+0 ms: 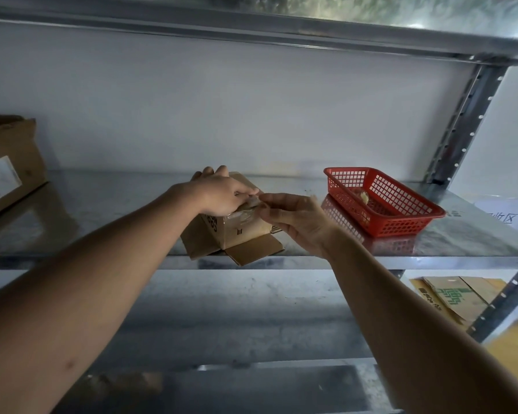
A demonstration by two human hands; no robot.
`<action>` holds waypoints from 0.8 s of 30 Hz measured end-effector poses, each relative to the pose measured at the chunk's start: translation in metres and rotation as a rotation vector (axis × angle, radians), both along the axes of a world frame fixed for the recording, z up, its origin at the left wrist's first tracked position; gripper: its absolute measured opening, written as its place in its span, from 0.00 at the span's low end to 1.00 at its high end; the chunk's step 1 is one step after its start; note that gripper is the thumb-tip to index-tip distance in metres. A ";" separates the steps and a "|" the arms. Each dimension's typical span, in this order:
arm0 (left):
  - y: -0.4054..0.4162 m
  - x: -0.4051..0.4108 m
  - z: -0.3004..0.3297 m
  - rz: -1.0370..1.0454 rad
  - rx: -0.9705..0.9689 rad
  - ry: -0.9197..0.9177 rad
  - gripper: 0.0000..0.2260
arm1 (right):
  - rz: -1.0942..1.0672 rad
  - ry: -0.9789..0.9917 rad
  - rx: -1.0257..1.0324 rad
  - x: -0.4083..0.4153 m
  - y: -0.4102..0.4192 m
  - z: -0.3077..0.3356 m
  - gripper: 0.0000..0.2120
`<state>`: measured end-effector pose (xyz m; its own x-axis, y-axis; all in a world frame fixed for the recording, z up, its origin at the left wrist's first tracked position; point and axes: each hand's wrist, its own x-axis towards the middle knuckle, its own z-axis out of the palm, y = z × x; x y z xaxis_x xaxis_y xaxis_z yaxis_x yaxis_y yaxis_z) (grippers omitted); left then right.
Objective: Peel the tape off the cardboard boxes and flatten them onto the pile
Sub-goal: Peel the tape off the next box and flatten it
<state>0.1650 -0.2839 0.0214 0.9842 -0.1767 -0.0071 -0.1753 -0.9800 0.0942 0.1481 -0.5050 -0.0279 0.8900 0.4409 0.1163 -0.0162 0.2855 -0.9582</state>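
Left hand [219, 195] steadies box [237, 228]; right hand [293, 219] pinches tape [251, 204]

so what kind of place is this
Probably a storeroom or packing area: bare metal shelving, cardboard boxes on it, a red plastic basket, and flattened cardboard stacked on the shelf below.

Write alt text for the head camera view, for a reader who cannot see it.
A person's left hand steadies a small cardboard box on a metal shelf while the right hand pinches clear tape at its top edge. A red plastic basket sits to the right, and flattened cardboard lies on the shelf below.
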 end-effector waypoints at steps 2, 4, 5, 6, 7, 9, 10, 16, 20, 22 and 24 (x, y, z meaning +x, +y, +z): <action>0.001 0.002 -0.001 -0.005 -0.026 -0.005 0.17 | -0.128 -0.063 -0.046 0.001 0.003 0.000 0.08; 0.002 0.005 -0.004 -0.016 -0.053 -0.010 0.18 | -0.318 -0.172 -0.220 0.002 0.006 0.002 0.03; 0.002 0.006 -0.007 -0.019 -0.062 -0.011 0.18 | -0.405 -0.216 -0.305 0.003 0.007 0.002 0.04; 0.001 0.006 -0.009 -0.017 -0.073 -0.010 0.18 | -0.484 -0.244 -0.361 0.003 0.010 0.003 0.06; 0.001 0.007 -0.011 -0.011 -0.092 -0.006 0.17 | -0.552 -0.266 -0.393 0.004 0.012 0.004 0.09; -0.001 0.008 -0.014 0.007 -0.153 0.012 0.16 | -0.666 -0.329 -0.448 0.005 0.018 0.006 0.12; -0.002 0.008 -0.015 0.013 -0.181 0.025 0.16 | -0.710 -0.376 -0.492 0.006 0.020 0.007 0.13; -0.004 0.010 -0.006 -0.026 -0.137 0.035 0.17 | -0.733 -0.634 -0.804 0.014 0.021 0.010 0.05; -0.012 0.008 0.001 0.036 -0.109 0.099 0.17 | -0.591 -0.681 -0.963 0.014 0.018 0.015 0.09; -0.018 0.006 0.004 0.071 -0.099 0.130 0.16 | -0.546 -0.682 -0.993 0.013 0.014 0.019 0.09; -0.021 0.004 0.006 0.086 -0.099 0.147 0.16 | -0.564 -0.619 -0.962 0.015 0.009 0.023 0.06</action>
<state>0.1689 -0.3053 0.0276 0.9853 -0.0993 -0.1390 -0.0689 -0.9755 0.2089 0.1634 -0.4961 -0.0048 0.8926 0.1583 0.4222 0.4019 -0.7038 -0.5858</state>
